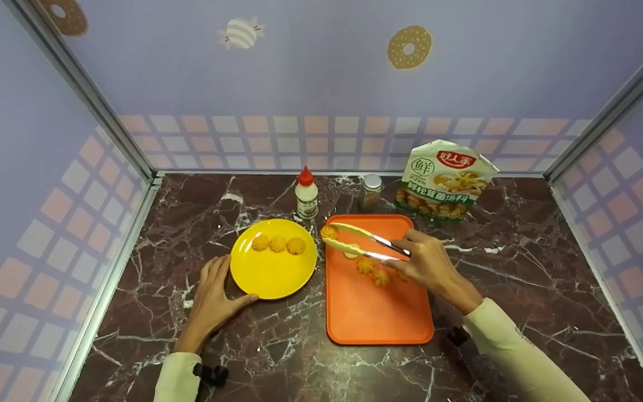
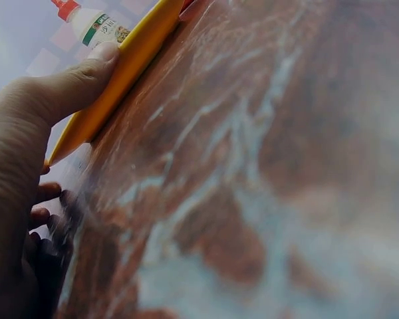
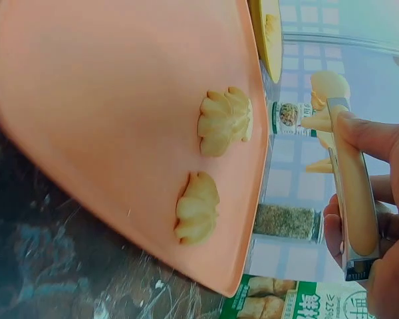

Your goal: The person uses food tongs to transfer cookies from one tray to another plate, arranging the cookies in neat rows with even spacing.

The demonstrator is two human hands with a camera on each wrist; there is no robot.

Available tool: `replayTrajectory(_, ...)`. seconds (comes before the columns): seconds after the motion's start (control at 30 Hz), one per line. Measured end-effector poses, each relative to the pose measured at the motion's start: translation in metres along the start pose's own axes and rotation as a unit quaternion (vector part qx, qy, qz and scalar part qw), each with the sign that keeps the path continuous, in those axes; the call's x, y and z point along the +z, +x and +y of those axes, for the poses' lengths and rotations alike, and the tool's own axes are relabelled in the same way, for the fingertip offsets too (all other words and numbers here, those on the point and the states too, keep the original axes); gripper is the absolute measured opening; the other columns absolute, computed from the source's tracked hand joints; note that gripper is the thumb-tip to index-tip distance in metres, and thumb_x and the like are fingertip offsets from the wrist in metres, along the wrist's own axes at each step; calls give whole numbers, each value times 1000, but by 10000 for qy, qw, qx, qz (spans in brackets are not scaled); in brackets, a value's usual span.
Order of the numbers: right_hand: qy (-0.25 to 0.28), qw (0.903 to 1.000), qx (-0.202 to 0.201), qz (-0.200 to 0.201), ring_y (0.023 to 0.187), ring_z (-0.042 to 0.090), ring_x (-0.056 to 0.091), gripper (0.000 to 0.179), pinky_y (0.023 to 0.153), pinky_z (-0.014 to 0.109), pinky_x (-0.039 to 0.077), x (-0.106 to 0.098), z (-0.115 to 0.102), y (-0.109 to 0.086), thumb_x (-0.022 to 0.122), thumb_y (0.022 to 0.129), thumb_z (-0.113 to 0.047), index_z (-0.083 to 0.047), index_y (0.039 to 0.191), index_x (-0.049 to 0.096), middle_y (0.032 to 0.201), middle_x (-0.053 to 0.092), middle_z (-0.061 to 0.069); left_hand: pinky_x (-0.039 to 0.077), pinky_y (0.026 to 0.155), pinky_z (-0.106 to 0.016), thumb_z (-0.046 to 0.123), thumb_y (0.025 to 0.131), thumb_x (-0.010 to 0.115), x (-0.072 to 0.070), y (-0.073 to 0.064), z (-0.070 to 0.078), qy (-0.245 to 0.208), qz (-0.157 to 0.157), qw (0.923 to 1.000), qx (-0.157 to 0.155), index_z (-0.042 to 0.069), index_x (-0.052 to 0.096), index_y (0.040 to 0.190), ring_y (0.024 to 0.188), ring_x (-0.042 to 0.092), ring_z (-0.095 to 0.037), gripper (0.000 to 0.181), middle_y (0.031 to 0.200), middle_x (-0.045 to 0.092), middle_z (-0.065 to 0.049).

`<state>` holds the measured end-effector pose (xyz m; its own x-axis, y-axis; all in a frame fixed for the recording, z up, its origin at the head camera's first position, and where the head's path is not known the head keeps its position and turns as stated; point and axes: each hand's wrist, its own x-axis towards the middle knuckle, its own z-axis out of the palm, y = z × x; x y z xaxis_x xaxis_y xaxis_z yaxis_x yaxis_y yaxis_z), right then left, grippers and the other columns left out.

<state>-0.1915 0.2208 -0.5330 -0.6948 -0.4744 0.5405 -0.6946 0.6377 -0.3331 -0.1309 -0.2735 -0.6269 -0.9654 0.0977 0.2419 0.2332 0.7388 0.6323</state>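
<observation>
My right hand (image 1: 425, 262) grips metal tongs (image 1: 380, 241), whose tips pinch a swirled cookie (image 1: 330, 232) over the left edge of the orange tray (image 1: 377, 318). In the right wrist view the tongs (image 3: 354, 186) stand beyond the tray with that cookie (image 3: 330, 86) at their end. Several piped cookies (image 1: 365, 266) lie on the tray, partly behind the tongs and hand. Left of the tray, three cookies (image 1: 278, 244) sit in a row on a yellow plate (image 1: 274, 279). My left hand (image 1: 215, 296) holds the plate's rim, fingers at its left side, thumb (image 2: 106, 56) at the near edge.
Behind the plate and tray stand a red-capped squeeze bottle (image 1: 307, 198), a spice jar with a silver lid (image 1: 371, 192) and a green-and-white food bag (image 1: 447, 181). A dark marbled tabletop (image 1: 522, 290) carries everything, with patterned walls (image 1: 321, 84) at the back and sides.
</observation>
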Motion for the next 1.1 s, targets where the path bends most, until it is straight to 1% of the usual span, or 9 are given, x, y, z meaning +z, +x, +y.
replayTrajectory(0.13, 1, 9999, -117, 66, 64, 16, 48, 37, 56, 34, 44, 7, -3, 4, 104, 77, -23, -1, 101, 86, 78, 60, 9, 31, 122, -74, 49, 80, 99, 0, 0, 0, 6, -15, 10000, -84, -4, 37, 168, 159, 28, -49, 120, 168, 41, -28)
replayTrajectory(0.33, 27, 9999, -126, 1, 65, 16, 48, 39, 56, 36, 46, 15, -8, 10, 105, 76, -22, 0, 103, 86, 79, 60, 10, 32, 121, -75, 48, 80, 99, 0, 0, 0, -8, -5, 10000, -92, -2, 37, 170, 159, 27, -50, 120, 169, 42, -27)
replayTrajectory(0.47, 110, 9999, -86, -55, 65, 15, 44, 37, 57, 36, 43, 20, -11, 15, 103, 78, -22, 0, 104, 86, 78, 60, 12, 30, 122, -76, 48, 81, 99, -1, 0, 1, -87, -44, 9999, -133, 0, 35, 171, 160, 26, -49, 120, 170, 41, -25)
replayTrajectory(0.6, 154, 9998, -54, -98, 64, 13, 44, 36, 57, 35, 43, 25, -14, 20, 101, 81, -25, -1, 105, 87, 78, 61, 12, 30, 122, -76, 49, 82, 98, -1, 1, 2, -115, -73, 9998, -176, 2, 35, 172, 161, 25, -49, 120, 171, 41, -24)
replayTrajectory(0.77, 207, 9997, -60, -83, 65, 12, 47, 36, 57, 32, 44, 30, -17, 23, 100, 83, -25, -1, 107, 87, 78, 62, 11, 30, 122, -76, 50, 82, 98, -1, 1, 3, -85, -76, 9998, -184, 2, 35, 171, 160, 25, -48, 120, 170, 40, -25)
replayTrajectory(0.9, 255, 9996, -57, -122, 66, 14, 50, 38, 58, 33, 46, 33, -21, 26, 100, 84, -27, -1, 107, 87, 79, 62, 10, 31, 121, -76, 49, 81, 98, -1, 0, 3, -80, -55, 9998, -164, 1, 35, 171, 160, 26, -49, 120, 170, 40, -26)
replayTrajectory(1.1, 336, 9992, -21, -192, 67, 12, 48, 40, 57, 32, 46, 41, -27, 32, 101, 82, -29, -2, 108, 87, 80, 62, 10, 31, 122, -75, 48, 81, 99, -1, 0, 3, -52, -35, 9999, -149, -1, 36, 170, 160, 26, -49, 120, 169, 41, -26)
